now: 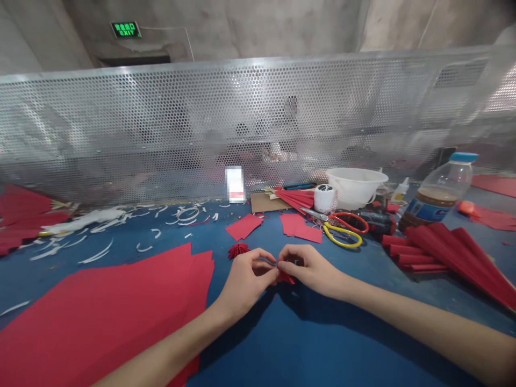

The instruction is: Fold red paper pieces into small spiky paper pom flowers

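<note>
My left hand (253,274) and my right hand (304,267) meet over the blue table, fingertips almost touching. Both pinch a small piece of red paper (286,277), most of it hidden behind the fingers. Just beyond my left hand lies a small pleated red paper fan (238,250). Farther back are small red paper pieces, one group on the left (244,227) and another on the right (300,228). Scissors (342,236) with one yellow and one red handle rest beyond my right hand. Large red paper sheets (121,301) spread beside my left forearm.
A perforated metal screen (161,129) closes off the back. White paper scraps (97,220) litter the left. On the right stand a thread spool (324,199), a white plastic tub (355,188) and a bottle of brown liquid (437,196), with folded red paper (455,252) in front.
</note>
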Demonstrator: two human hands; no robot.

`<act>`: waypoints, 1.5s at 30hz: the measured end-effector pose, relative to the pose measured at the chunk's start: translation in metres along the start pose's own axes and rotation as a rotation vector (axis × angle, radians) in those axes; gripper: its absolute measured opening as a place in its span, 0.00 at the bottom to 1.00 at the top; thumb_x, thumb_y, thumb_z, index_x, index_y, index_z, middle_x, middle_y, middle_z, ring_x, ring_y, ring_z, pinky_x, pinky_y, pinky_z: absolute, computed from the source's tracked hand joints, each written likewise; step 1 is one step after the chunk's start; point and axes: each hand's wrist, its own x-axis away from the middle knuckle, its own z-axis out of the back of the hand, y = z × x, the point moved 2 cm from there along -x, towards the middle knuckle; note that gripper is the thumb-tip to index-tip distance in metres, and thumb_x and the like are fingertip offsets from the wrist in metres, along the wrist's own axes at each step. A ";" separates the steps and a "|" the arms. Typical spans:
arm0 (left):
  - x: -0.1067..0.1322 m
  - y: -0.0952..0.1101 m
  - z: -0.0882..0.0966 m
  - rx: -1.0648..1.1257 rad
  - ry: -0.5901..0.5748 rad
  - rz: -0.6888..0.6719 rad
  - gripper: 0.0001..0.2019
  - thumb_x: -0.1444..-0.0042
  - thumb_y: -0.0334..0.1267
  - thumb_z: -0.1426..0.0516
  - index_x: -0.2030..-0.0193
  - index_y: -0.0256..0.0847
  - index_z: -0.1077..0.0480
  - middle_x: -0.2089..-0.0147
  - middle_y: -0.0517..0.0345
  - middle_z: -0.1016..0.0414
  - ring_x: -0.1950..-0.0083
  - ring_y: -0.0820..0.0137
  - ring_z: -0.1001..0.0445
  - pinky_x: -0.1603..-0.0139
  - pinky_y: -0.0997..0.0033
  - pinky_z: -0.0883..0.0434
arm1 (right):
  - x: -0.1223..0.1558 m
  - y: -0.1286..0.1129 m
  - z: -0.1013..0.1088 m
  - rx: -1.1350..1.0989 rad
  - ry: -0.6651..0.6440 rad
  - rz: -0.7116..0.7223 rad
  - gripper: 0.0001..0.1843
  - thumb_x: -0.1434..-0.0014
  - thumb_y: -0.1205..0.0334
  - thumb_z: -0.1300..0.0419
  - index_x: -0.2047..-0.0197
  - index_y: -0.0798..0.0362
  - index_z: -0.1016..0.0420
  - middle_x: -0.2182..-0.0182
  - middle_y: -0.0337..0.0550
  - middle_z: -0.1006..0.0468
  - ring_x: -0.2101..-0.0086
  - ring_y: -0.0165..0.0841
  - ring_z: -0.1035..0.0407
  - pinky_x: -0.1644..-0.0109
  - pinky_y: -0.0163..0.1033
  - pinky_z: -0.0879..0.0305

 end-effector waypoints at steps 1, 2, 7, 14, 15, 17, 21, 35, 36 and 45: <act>0.001 0.000 -0.001 -0.002 -0.010 0.006 0.07 0.48 0.33 0.38 0.62 0.37 0.29 0.71 0.54 0.19 0.69 0.67 0.21 0.65 0.70 0.27 | 0.000 0.000 0.000 -0.005 -0.008 0.003 0.08 0.37 0.60 0.43 0.65 0.54 0.27 0.74 0.37 0.26 0.74 0.27 0.35 0.71 0.31 0.41; 0.001 0.000 -0.002 0.005 -0.023 0.010 0.07 0.49 0.32 0.38 0.63 0.37 0.30 0.71 0.54 0.19 0.69 0.66 0.21 0.65 0.70 0.27 | 0.000 0.000 -0.001 -0.007 -0.009 0.007 0.08 0.37 0.60 0.43 0.66 0.54 0.27 0.73 0.37 0.25 0.74 0.27 0.35 0.71 0.31 0.40; 0.001 0.000 -0.004 0.085 -0.083 0.019 0.08 0.50 0.29 0.39 0.62 0.37 0.31 0.70 0.53 0.19 0.68 0.66 0.22 0.63 0.69 0.27 | 0.002 -0.003 0.000 -0.015 0.015 0.017 0.08 0.37 0.62 0.43 0.67 0.55 0.28 0.74 0.37 0.24 0.73 0.28 0.34 0.71 0.31 0.40; 0.003 0.001 -0.005 0.064 -0.080 0.021 0.12 0.50 0.29 0.38 0.57 0.37 0.30 0.68 0.52 0.18 0.66 0.65 0.21 0.62 0.68 0.27 | 0.002 -0.004 0.001 0.040 0.036 0.013 0.11 0.36 0.60 0.44 0.69 0.55 0.28 0.74 0.37 0.25 0.74 0.27 0.36 0.72 0.31 0.43; 0.003 0.001 -0.005 0.044 -0.069 0.006 0.11 0.50 0.30 0.38 0.58 0.37 0.29 0.67 0.52 0.18 0.65 0.65 0.21 0.62 0.68 0.26 | 0.001 -0.004 0.001 0.057 0.044 0.014 0.12 0.36 0.59 0.44 0.69 0.55 0.27 0.74 0.37 0.25 0.74 0.27 0.36 0.72 0.31 0.44; 0.003 0.003 -0.005 0.001 -0.035 -0.023 0.09 0.50 0.32 0.36 0.61 0.37 0.27 0.65 0.51 0.18 0.63 0.63 0.20 0.61 0.68 0.26 | 0.000 -0.002 0.000 0.075 0.048 0.010 0.13 0.37 0.56 0.43 0.69 0.56 0.27 0.74 0.38 0.26 0.74 0.27 0.37 0.72 0.32 0.44; -0.001 0.003 -0.002 0.047 0.020 -0.025 0.09 0.51 0.35 0.35 0.64 0.35 0.26 0.67 0.52 0.19 0.67 0.66 0.21 0.62 0.68 0.25 | -0.001 -0.001 0.001 0.041 0.051 0.002 0.17 0.37 0.52 0.43 0.69 0.56 0.26 0.74 0.38 0.26 0.73 0.28 0.38 0.71 0.33 0.44; -0.002 0.000 0.000 0.146 0.079 0.024 0.11 0.51 0.40 0.34 0.64 0.35 0.24 0.67 0.53 0.20 0.67 0.67 0.21 0.61 0.68 0.23 | 0.002 -0.009 0.001 0.236 0.113 0.114 0.08 0.38 0.63 0.43 0.67 0.53 0.24 0.71 0.40 0.25 0.72 0.30 0.35 0.68 0.35 0.41; -0.002 -0.001 0.000 0.150 0.086 0.028 0.11 0.51 0.40 0.34 0.65 0.35 0.24 0.68 0.53 0.20 0.67 0.67 0.21 0.61 0.68 0.23 | 0.003 -0.010 0.002 0.267 0.127 0.132 0.09 0.38 0.63 0.44 0.67 0.53 0.24 0.71 0.40 0.26 0.71 0.30 0.35 0.67 0.35 0.41; -0.004 -0.005 0.003 0.239 0.107 0.067 0.15 0.53 0.42 0.32 0.63 0.33 0.23 0.68 0.53 0.18 0.66 0.65 0.19 0.58 0.67 0.22 | 0.002 -0.007 0.002 0.274 0.157 0.168 0.06 0.39 0.65 0.42 0.69 0.52 0.27 0.70 0.39 0.30 0.69 0.31 0.35 0.65 0.36 0.40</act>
